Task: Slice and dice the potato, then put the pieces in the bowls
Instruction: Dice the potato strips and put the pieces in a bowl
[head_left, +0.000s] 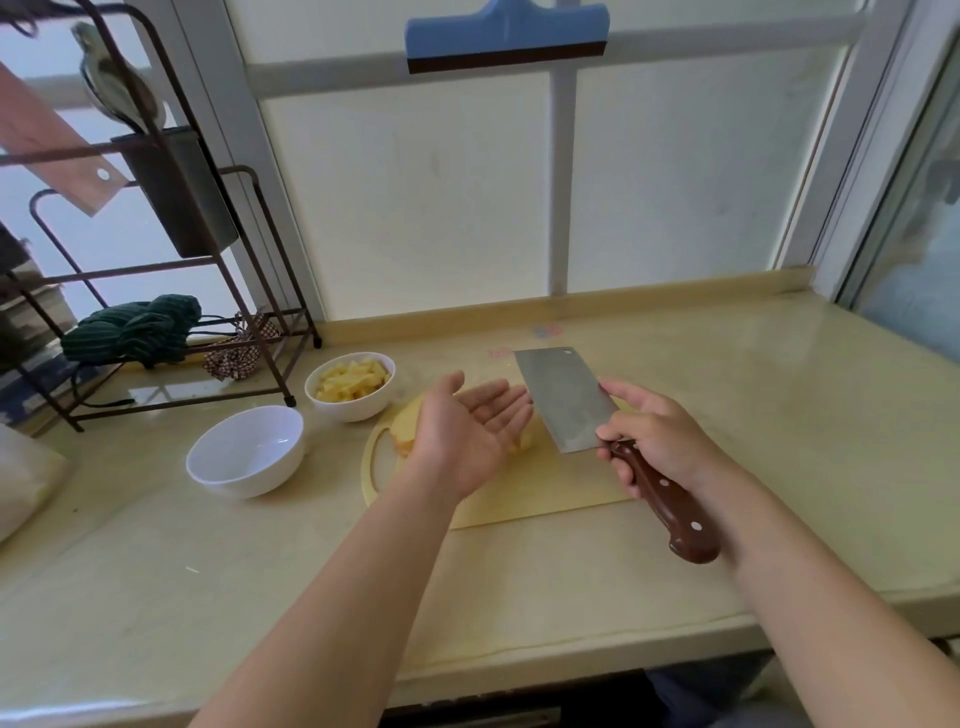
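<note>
Clenches fingers of right hand (654, 441) round cleaver (566, 400) handle, blade lifted off cutting board (519, 493), probably for safety. Holds left hand (470, 431) released, palm up, over remaining potato (402, 435) on it.

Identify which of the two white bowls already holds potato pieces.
The farther white round bowl holds yellow potato pieces; the nearer white round bowl beside it is empty.
</note>
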